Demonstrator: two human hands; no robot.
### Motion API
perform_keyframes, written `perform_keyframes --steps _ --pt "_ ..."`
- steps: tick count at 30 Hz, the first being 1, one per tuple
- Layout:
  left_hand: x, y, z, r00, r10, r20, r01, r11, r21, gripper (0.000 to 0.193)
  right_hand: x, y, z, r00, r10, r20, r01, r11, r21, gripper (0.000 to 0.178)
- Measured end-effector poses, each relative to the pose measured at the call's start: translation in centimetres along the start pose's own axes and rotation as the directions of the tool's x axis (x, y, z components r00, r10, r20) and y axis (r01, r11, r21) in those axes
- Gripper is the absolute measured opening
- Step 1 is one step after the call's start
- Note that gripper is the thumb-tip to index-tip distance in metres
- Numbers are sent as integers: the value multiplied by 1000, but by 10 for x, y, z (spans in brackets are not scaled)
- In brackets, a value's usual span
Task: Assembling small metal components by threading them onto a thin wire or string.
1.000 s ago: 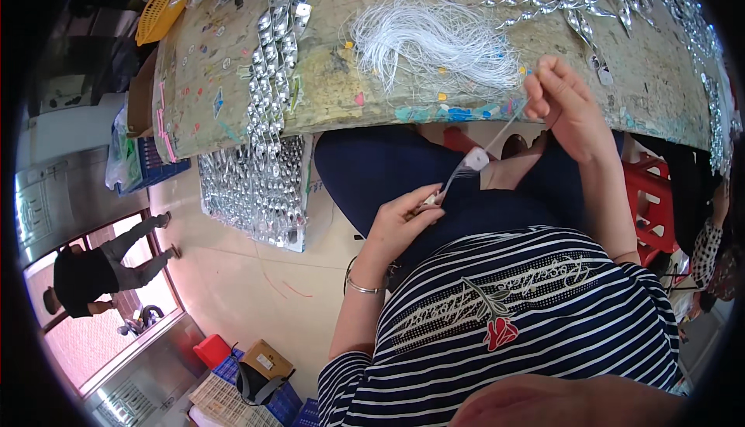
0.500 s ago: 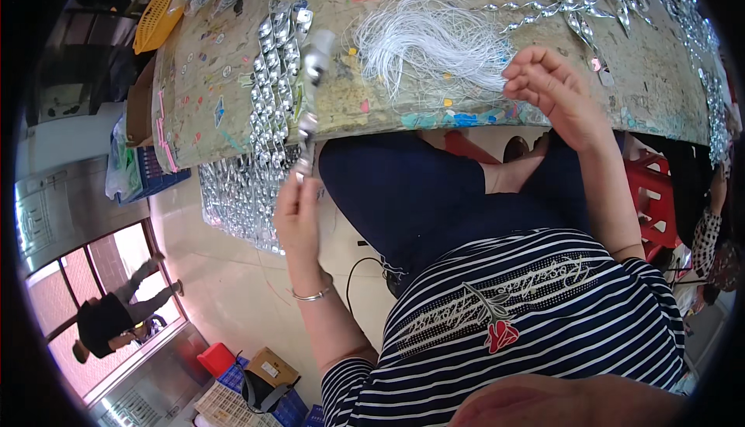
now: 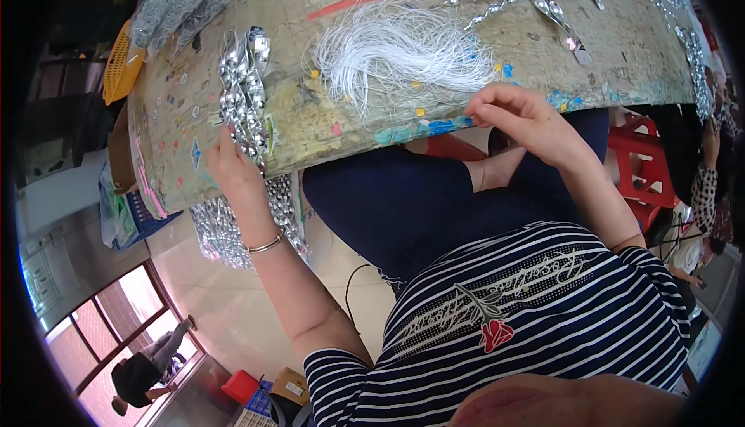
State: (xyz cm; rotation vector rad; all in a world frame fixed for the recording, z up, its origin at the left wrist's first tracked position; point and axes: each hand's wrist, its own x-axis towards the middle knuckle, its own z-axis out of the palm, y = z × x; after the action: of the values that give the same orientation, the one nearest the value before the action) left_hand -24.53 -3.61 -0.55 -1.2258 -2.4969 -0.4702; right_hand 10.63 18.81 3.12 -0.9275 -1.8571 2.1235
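Observation:
A bunch of twisted silver foil strips lies at the left of the worktable, its lower ends hanging over the near edge. My left hand is at the near end of this bunch, fingers closed on a twisted silver strip; the other strips partly hide its tips. A loose heap of thin white strings spreads across the middle of the table. My right hand hovers over the near edge by the heap's right end, thumb and fingers bent together. Whatever may be between those fingertips is too small to make out.
More twisted silver strips lie at the far right, and others hang below the table's left edge. Clear plastic bags and a yellow basket stand at the far left. A red stool is at the right.
My left hand has moved left and up, bringing the silver strip from the air onto the bunch. My right hand has dropped slightly toward the table's near edge. The view has shifted.

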Motion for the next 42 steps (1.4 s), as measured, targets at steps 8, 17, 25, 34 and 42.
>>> perform_keyframes --steps 8,17,25,34,42 --pt "-14 35 -11 989 36 -142 -34 999 11 36 39 -6 46 930 -337 143 360 765 -534 22" --pt "-68 111 -20 968 -112 -225 49 962 -270 22 69 13 57 890 -425 163 407 583 -703 25" --pt "-94 155 -14 985 -126 -121 54 877 -477 20 28 -30 13 957 -288 15 283 927 -246 10" --pt "-111 204 -12 998 14 57 39 581 -813 47 -27 -11 11 972 45 231 -43 999 -15 11" --pt "-109 218 -12 935 350 52 -149 523 -839 34 -38 36 31 936 110 335 -16 962 -271 14"
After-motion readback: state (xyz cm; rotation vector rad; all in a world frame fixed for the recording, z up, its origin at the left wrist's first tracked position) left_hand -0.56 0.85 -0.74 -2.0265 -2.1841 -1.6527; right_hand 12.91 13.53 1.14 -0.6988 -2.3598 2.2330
